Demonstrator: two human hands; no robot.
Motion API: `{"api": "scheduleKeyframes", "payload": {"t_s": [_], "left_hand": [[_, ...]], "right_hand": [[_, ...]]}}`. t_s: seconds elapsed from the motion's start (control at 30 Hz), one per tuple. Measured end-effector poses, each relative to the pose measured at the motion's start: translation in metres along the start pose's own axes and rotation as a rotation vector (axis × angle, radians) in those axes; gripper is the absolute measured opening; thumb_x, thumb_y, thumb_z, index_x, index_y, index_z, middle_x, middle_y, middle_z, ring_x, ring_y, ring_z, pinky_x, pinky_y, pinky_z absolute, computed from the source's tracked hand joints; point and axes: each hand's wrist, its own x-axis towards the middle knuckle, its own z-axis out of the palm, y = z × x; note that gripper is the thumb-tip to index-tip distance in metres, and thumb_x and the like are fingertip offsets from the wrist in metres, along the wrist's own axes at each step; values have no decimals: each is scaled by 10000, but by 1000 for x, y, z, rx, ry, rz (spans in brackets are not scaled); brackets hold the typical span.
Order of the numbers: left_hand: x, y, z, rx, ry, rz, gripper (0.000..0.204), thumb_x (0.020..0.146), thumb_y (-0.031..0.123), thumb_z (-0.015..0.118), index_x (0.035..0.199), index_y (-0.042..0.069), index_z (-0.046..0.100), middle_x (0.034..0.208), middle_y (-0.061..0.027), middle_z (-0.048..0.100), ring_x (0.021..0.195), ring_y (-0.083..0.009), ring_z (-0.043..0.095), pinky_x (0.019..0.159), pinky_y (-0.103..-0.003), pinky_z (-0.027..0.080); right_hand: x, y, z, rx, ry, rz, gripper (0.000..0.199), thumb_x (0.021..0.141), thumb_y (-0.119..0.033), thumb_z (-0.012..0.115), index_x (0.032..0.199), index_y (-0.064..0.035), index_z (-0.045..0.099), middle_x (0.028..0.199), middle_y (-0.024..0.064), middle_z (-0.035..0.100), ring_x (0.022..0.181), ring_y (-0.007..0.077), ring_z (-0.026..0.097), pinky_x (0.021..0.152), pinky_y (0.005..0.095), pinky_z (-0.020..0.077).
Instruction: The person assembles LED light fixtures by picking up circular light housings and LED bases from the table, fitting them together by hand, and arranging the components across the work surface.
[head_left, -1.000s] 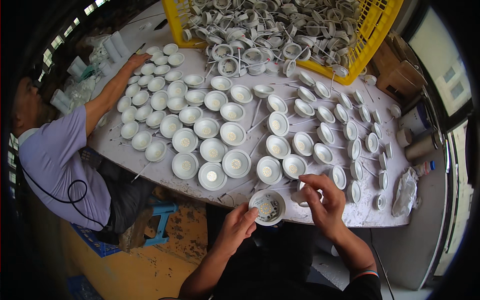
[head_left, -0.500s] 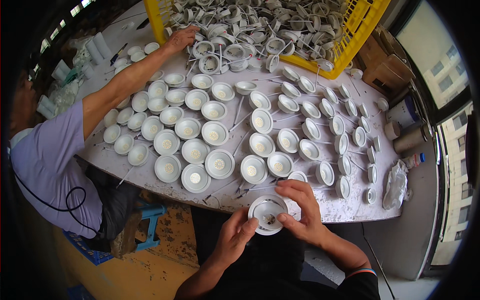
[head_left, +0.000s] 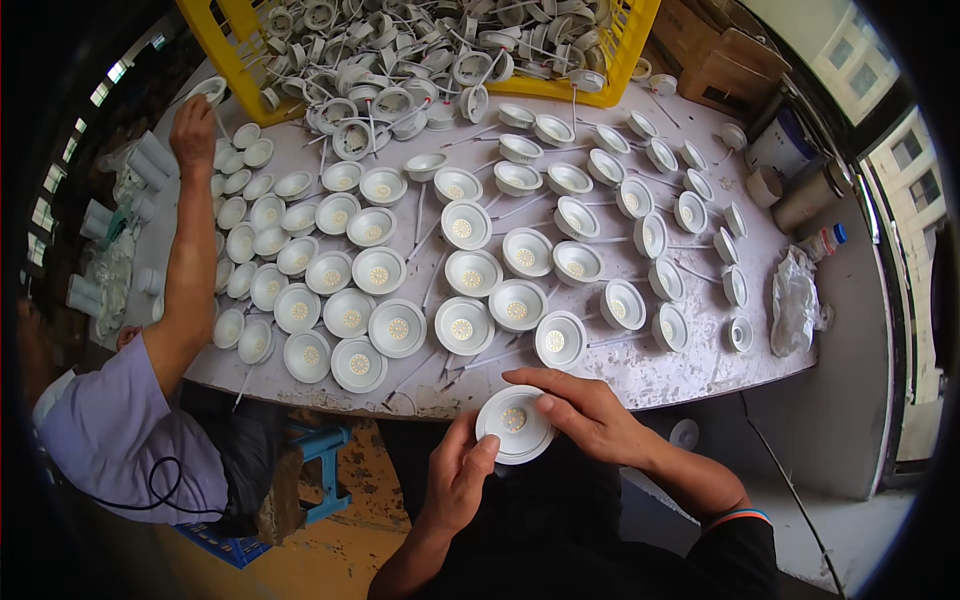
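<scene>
A white round LED downlight (head_left: 530, 440) is held between my two hands, just off the front edge of the table, with its cup side up and a disc of small yellow LEDs in the middle. My left hand (head_left: 460, 468) grips its left rim, the thumb lying on the front. From the right, my right hand (head_left: 592, 418) closes on the upper right rim, thumb over the edge and fingers behind. Beyond my hands, finished-looking white downlights (head_left: 461, 322) stand in close rows, face up, several with short cables. One of them (head_left: 561, 340) is nearest to my right fingers.
A yellow crate (head_left: 222, 65) heaped with white lamp housings (head_left: 390, 103) stands at the back. On the left, a co-worker's hand (head_left: 193, 135) holds a white downlight (head_left: 208, 90). A plastic bag (head_left: 793, 305), a bottle (head_left: 824, 242) and a cardboard box (head_left: 735, 62) line the right side.
The view has shifted. The downlight in my hands now shows its LED disc clearly, and my right fingers lie flatter along its rim. The co-worker's hand has left the heap, moving left with a lamp.
</scene>
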Motion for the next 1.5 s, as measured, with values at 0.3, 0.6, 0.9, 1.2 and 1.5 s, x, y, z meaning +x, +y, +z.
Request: {"api": "scheduleKeyframes", "payload": {"t_s": [0.3, 0.6, 0.9, 1.2, 1.5], "left_hand": [[0, -4, 5, 56, -63, 42, 348, 953, 244, 519, 1162, -34, 529, 943, -101, 625, 819, -146, 581, 741, -283, 466], [2, -5, 11, 221, -45, 122, 299, 890, 129, 495, 1127, -53, 509, 921, -193, 633, 836, -223, 633, 746, -348, 497], [6, -8, 13, 120, -75, 121, 360, 899, 152, 479, 1197, -50, 477, 1041, -202, 614, 939, -247, 618, 813, -355, 488], [9, -11, 17, 223, -59, 194, 380, 892, 100, 475, 1244, -41, 440, 1097, -202, 594, 999, -259, 601, 865, -364, 473], [11, -10, 21, 224, -60, 196, 373, 890, 99, 469, 1234, -40, 432, 1075, -208, 597, 977, -261, 608, 845, -368, 481]], "right_hand": [[-9, -3, 4, -21, -29, 115, 381, 961, -168, 531, 1329, -75, 514, 1005, 154, 658, 720, 203, 580, 665, 330, 487], [-9, 6, 7, -33, -34, 22, 408, 941, -131, 538, 1344, -78, 497, 1135, 169, 625, 850, 261, 617, 724, 346, 494], [-10, 4, 1, 63, -115, 172, 444, 991, -152, 461, 1420, -77, 375, 1154, 209, 597, 1039, 320, 610, 888, 375, 474], [-12, 13, 13, 138, -71, 80, 427, 1013, -217, 412, 1413, -71, 376, 1193, 202, 576, 1060, 331, 598, 909, 379, 462], [-18, 12, -1, 23, -52, 226, 357, 992, -212, 485, 1304, -46, 533, 1181, 142, 604, 1062, 208, 593, 901, 323, 467]]}}
